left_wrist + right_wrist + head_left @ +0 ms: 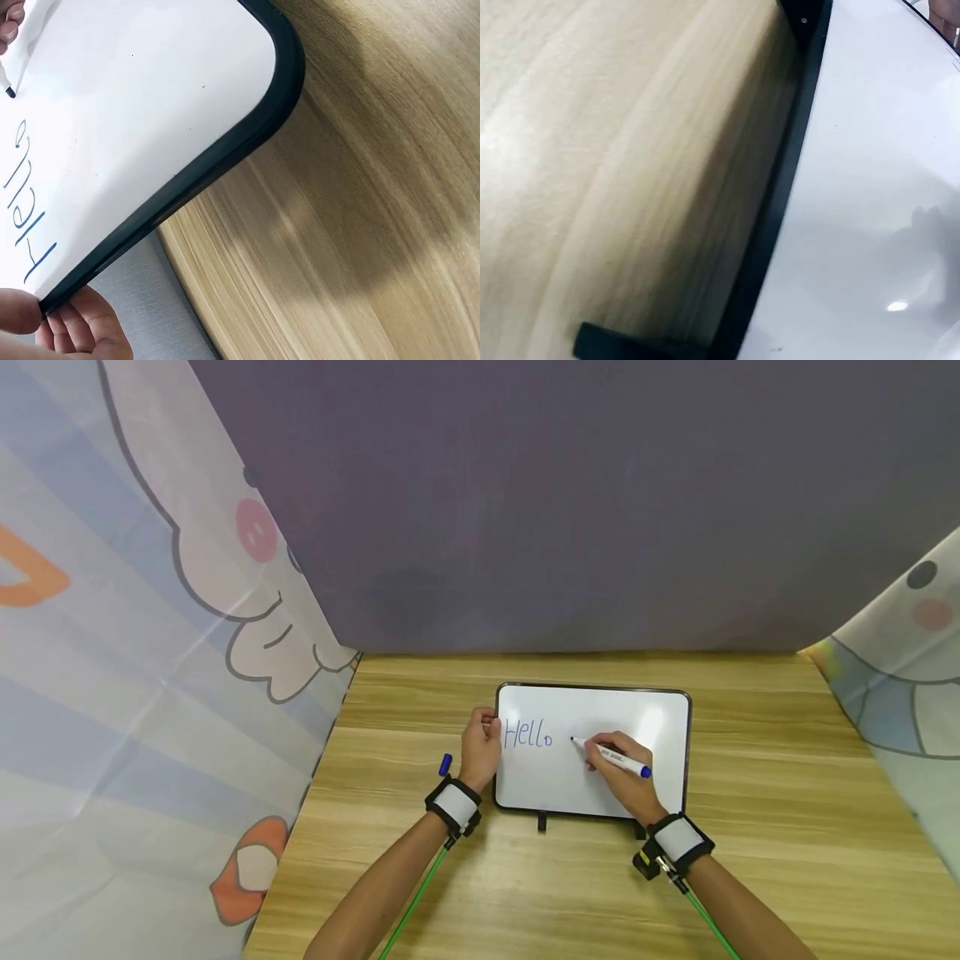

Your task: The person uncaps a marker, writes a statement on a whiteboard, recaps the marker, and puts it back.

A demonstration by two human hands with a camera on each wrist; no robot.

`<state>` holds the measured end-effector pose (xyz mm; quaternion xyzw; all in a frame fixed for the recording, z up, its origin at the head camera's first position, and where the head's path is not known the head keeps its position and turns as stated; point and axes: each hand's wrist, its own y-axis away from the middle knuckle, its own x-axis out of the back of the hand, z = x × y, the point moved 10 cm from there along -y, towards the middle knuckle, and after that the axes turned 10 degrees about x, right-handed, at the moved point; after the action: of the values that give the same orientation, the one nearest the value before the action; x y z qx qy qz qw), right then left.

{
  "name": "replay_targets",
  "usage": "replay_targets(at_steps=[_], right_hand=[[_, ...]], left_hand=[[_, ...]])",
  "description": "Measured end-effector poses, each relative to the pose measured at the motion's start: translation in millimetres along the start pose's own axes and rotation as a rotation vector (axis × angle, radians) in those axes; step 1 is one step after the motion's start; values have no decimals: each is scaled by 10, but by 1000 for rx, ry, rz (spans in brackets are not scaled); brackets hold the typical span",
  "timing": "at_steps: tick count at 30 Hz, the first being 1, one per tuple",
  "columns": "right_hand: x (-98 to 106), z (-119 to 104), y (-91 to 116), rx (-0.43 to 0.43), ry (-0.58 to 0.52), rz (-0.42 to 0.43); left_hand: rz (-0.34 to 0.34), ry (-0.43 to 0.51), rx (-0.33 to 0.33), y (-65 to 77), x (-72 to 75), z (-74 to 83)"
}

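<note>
A white board (pixel 585 789) with a dark frame stands on two dark feet, and "Hello" is written in blue on its left part. My left hand (pixel 481 747) grips the board's left edge, thumb on the front and fingers behind, as the left wrist view shows. In my right hand (pixel 622 768) I hold a white marker (pixel 617 760) with a blue end. Its dark tip (pixel 10 92) points at the board to the right of the word; whether it touches cannot be told. The right wrist view shows the board's lower edge but not the marker.
A blue marker cap (pixel 446 764) lies on the wooden table (pixel 405 710), left of the board beside my left wrist. Behind the table rises a grey panel (pixel 525 527). Printed cloths hang at left (pixel 150 693) and right. Green cables (pixel 416 897) trail from both wristbands.
</note>
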<state>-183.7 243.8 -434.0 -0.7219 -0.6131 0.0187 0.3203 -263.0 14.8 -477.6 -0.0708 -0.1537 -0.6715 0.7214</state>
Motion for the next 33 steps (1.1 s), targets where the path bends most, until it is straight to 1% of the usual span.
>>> replay_targets(at_steps=[4,6,15,23,27,33], right_hand=[[-3,-46,8,35,34,-19],[8,-58,4,40,42,-19],[67,-30,-28,-3,54,-4],[76,5,-33,-30,13,8],[80,14,-25,-31,15,9],[69,44,10,-49,18,-7]], left_hand=[[2,2,-5,-6,3,18],[3,2,-10,-11,5,24],[4,18,-1,6,25,37],[-3,29,-2,9,9,7],[4,28,-10,5,2,9],[12,16,-1,0,-10,7]])
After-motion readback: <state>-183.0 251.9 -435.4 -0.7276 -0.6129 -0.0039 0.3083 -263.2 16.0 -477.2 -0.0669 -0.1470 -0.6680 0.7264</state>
